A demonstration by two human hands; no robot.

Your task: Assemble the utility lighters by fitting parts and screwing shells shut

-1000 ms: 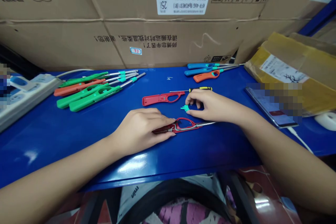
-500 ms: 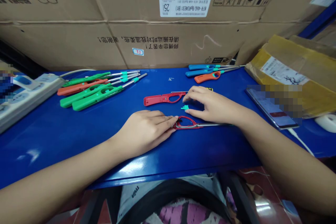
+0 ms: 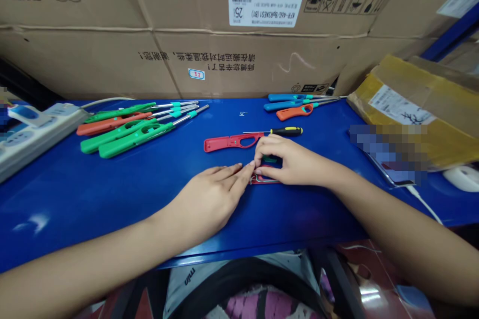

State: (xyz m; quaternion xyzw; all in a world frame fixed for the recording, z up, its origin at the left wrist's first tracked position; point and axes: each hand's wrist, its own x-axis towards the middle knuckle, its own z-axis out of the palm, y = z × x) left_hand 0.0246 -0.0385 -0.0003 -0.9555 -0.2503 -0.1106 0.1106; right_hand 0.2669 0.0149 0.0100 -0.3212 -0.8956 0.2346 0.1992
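My left hand (image 3: 213, 194) lies flat on the blue table (image 3: 112, 194), fingers stretched, pressing down the handle end of an opened red lighter body (image 3: 262, 178). My right hand (image 3: 288, 159) rests over the trigger loop of the same lighter body, fingers curled and pinched, with a small teal part (image 3: 270, 159) just showing under the fingers. A separate red lighter shell half (image 3: 230, 142) lies just behind the hands. A black and yellow screwdriver (image 3: 279, 131) lies beside that shell.
Several green and orange lighters (image 3: 130, 127) lie in a pile at the left. Blue and orange lighters (image 3: 295, 102) sit at the back right. A white power strip (image 3: 33, 132) is at far left, cardboard boxes (image 3: 224, 40) behind, a yellow parcel (image 3: 415, 94) and white mouse (image 3: 462, 178) at right.
My right hand moved from beside the teal part down onto the lighter's trigger loop, covering it. My left hand slid a little forward, fingers straighter. The screwdriver handle is now uncovered.
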